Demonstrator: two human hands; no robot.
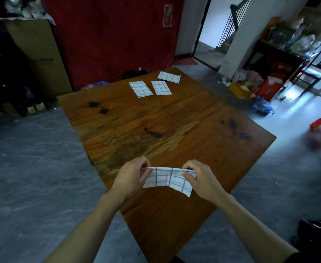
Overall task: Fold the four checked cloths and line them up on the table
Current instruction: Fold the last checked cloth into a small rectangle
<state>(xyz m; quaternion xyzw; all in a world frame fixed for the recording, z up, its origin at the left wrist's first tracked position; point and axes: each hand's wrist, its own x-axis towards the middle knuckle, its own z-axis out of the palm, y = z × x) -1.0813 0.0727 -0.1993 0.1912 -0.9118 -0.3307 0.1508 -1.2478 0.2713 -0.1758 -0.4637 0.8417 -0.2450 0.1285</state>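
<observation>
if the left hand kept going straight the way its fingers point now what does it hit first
The left hand points across at the right hand, pinching the checked cloth between them. It would likely bunch the cloth, then meet the right hand's fingers.

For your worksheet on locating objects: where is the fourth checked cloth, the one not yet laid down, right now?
In the head view, the fourth cloth hangs over the table's near edge, pinched between the left hand and right hand.

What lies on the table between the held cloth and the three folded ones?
Nothing: in the head view, only bare, stained table separates the held cloth from the folded cloths.
</observation>
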